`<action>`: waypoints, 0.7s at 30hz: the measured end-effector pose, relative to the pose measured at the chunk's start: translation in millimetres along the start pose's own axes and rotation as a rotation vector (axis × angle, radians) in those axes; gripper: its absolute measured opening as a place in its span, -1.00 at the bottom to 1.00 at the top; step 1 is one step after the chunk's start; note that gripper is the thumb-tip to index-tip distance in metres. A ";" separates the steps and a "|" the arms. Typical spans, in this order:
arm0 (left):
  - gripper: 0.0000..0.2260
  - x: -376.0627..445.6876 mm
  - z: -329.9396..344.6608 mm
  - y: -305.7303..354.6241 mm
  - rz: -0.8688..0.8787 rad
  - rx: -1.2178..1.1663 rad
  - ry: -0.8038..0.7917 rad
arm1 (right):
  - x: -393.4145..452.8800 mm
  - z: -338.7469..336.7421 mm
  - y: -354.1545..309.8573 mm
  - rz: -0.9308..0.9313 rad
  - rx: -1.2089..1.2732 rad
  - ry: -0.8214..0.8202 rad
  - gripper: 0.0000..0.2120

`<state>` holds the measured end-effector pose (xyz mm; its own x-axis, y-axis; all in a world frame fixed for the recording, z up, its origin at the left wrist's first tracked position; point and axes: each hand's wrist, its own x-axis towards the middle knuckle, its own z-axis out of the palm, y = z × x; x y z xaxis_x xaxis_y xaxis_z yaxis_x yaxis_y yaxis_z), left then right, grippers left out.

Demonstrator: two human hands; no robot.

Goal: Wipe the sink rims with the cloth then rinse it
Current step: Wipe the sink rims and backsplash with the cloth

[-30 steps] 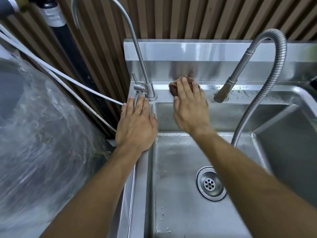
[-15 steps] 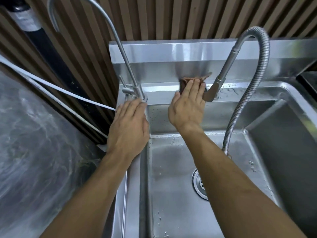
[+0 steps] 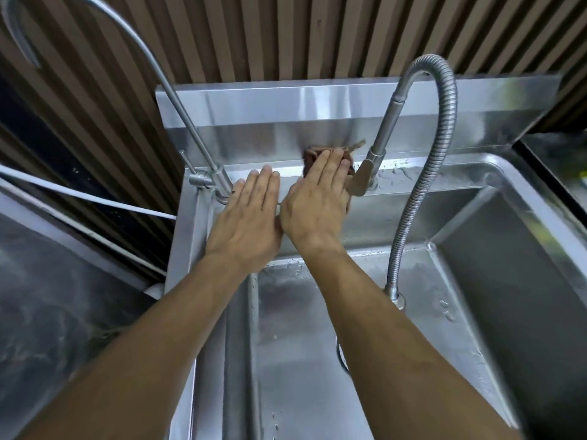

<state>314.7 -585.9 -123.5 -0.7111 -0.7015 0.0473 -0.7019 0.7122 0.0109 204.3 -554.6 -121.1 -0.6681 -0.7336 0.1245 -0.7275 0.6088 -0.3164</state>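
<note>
Right hand (image 3: 317, 204) presses the brown cloth (image 3: 313, 154) flat on the sink's back rim (image 3: 279, 168), fingers extended, not a closed grip. Left hand (image 3: 251, 217) lies flat and open beside it, holding nothing.

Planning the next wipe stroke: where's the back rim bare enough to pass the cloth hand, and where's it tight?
Bare: back rim from the hose faucet's base to the right corner, though wet. Tight: right hand pressing the cloth sits between that faucet's spray head and the left hand, which abuts the thin gooseneck tap.

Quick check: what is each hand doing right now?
Left hand: open, flat on steel sink rim, holding nothing.
Right hand: open, pressing brown cloth onto it.
</note>
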 end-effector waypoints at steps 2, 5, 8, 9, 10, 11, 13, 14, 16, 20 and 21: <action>-0.38 0.1 0.7 -0.4 0.006 0.042 -0.011 | -3.1 1.0 9.6 -0.100 0.013 0.038 -0.41; -0.39 -0.5 -1.4 -0.5 0.007 0.046 0.009 | -2.1 3.5 34.9 -0.307 -0.014 0.122 -0.44; -0.40 -0.1 -1.8 -0.8 0.007 0.033 0.020 | 0.4 2.5 47.8 -0.375 0.001 0.123 -0.46; -0.41 1.6 -3.9 -0.8 0.013 0.012 0.027 | -1.4 2.2 46.6 -0.349 0.038 0.121 -0.48; -0.41 4.5 -6.0 -1.0 0.026 -0.015 0.035 | -4.2 2.9 43.7 -0.311 0.076 0.128 -0.49; -0.42 8.0 -8.5 -1.0 0.043 -0.043 0.043 | -7.5 4.3 39.4 -0.275 0.104 0.135 -0.50; -0.46 15.7 -11.1 -2.7 0.053 -0.075 0.063 | -12.9 7.5 31.3 -0.218 0.119 0.128 -0.48; -0.47 19.0 -10.4 -3.4 0.046 -0.067 0.072 | -14.2 9.0 28.6 -0.197 0.105 0.116 -0.47; -0.45 22.6 -6.1 -3.1 0.034 -0.020 0.070 | -12.9 9.1 25.6 -0.165 0.067 0.092 -0.45; -0.47 21.5 -3.7 -3.3 0.010 -0.049 0.054 | -6.3 -0.8 13.8 -0.066 0.016 -0.005 -0.39; -0.47 21.5 -3.6 -3.9 0.006 -0.071 0.055 | -3.5 -4.8 9.4 -0.026 -0.002 -0.051 -0.36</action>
<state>302.4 -603.7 -118.9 -0.7105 -0.6963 0.1018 -0.6918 0.7176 0.0807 199.0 -544.9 -120.0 -0.6399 -0.7638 0.0848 -0.7451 0.5896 -0.3119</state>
